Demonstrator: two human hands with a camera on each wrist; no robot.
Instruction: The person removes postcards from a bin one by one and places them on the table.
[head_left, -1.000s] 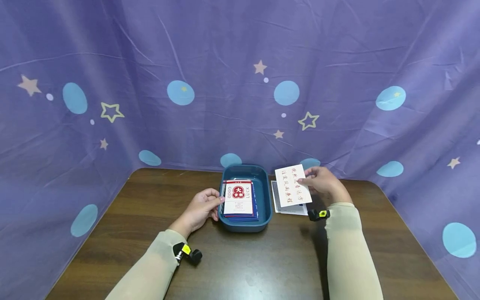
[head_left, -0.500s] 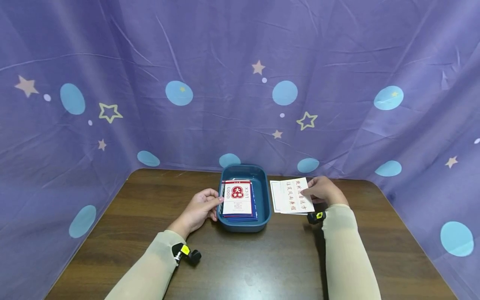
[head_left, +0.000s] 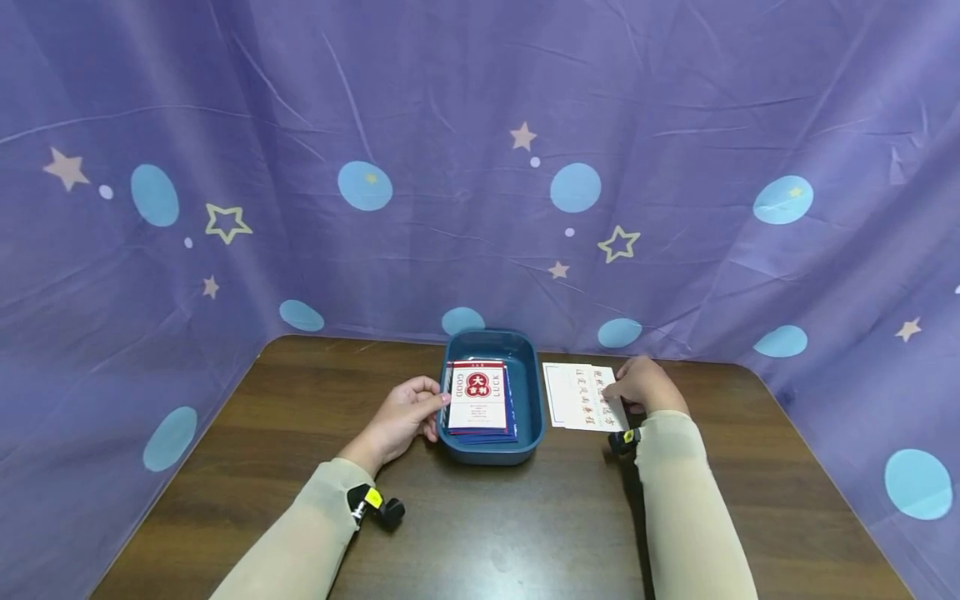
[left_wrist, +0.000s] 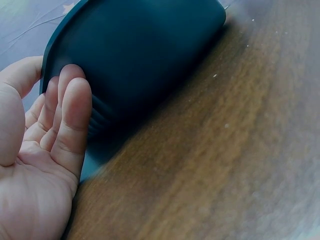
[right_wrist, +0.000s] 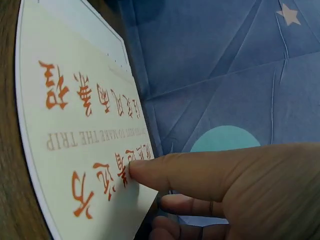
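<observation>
At the left rim of a dark blue plastic box [head_left: 532, 400], my left hand [head_left: 408, 412] pinches the wall, thumb over the edge and fingers along the outside. The left wrist view shows the fingers [left_wrist: 75, 115] against the outer side of the box. A stack of cards lies inside; its top card [head_left: 477, 408] is white and red, printed "GOOD LUCK". Right of the box, my right hand [head_left: 647, 387] holds the right edge of a white card [head_left: 596, 408] with red Chinese characters. In the right wrist view the thumb presses its face and the other fingers are partly hidden below it.
Another white card [head_left: 555, 392] shows from under the lettered card, near the right wall of the box. Brown wood forms the tabletop [head_left: 495, 533]. A purple curtain [head_left: 450, 108] with stars and blue ovals hangs behind and at both sides.
My right hand has lowered the lettered card onto the white card beside the box, covering the grey area seen there earlier. The left hand stays at the box rim.
</observation>
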